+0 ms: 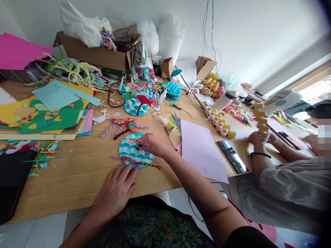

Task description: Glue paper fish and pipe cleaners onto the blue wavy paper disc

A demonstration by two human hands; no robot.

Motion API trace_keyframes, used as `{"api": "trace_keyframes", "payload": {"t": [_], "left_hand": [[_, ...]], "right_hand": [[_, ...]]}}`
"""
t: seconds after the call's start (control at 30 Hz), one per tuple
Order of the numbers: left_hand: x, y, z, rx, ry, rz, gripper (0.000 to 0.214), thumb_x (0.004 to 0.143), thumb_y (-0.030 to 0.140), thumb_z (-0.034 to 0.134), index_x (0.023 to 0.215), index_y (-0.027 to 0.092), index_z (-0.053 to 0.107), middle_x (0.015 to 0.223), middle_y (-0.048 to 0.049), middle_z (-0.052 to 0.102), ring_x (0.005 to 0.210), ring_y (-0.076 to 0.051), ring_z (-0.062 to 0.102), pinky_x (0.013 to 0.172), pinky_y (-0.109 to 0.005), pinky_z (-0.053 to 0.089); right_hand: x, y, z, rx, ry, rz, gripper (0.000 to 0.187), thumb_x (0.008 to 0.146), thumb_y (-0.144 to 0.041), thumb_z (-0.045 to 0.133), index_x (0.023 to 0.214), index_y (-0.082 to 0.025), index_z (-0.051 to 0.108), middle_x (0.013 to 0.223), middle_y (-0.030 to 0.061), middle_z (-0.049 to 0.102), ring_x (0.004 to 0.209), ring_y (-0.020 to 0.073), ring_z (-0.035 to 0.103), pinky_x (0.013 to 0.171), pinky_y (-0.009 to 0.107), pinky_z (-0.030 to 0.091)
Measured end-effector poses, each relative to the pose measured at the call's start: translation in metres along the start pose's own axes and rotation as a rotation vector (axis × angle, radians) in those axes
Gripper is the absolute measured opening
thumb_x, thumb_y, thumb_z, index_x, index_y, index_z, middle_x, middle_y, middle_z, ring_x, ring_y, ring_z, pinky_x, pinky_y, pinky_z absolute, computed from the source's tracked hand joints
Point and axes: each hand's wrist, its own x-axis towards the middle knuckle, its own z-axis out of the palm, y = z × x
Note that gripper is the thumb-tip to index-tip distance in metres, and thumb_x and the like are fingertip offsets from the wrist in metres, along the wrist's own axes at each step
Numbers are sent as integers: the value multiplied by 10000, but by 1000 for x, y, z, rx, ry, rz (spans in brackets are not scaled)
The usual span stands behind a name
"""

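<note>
A round blue wave-patterned paper disc [128, 148] lies on the wooden table [77, 172] in front of me. My right hand [152, 144] pinches a small striped paper fish [141, 141] and presses it onto the disc's upper right. My left hand [117, 187] lies flat, fingers spread, with its fingertips on the disc's lower edge, beside a long striped fish cutout [139, 164] that overhangs the rim.
Stacked coloured paper [49, 113] and scraps lie left, a black tablet [11, 179] at the near left. More wave discs [136, 106], paper fish, glue bottles and a pen sit behind. A white sheet [200, 148] and a phone [232, 156] lie right, where another person's hands [260, 139] hold a yellow folded strip.
</note>
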Motion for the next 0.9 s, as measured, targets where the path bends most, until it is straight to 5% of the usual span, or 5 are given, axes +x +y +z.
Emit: {"api": "trace_keyframes", "payload": {"t": [0.23, 0.9], "left_hand": [[0, 0, 2, -14, 0, -12, 372, 853, 239, 458, 1216, 187, 523, 1150, -98, 569, 1065, -243, 486, 901, -390, 401], [0, 0, 2, -3, -2, 3, 395, 837, 229, 490, 1227, 168, 514, 1149, -106, 565, 1060, -255, 483, 896, -399, 400]], "right_hand": [[2, -2, -2, -90, -13, -85, 87, 733, -77, 579, 748, -131, 646, 739, 22, 648, 726, 127, 537, 667, 209, 349], [5, -7, 8, -167, 18, 113, 158, 739, -156, 526, 842, -166, 646, 819, 38, 653, 760, 153, 533, 646, 238, 324]]}}
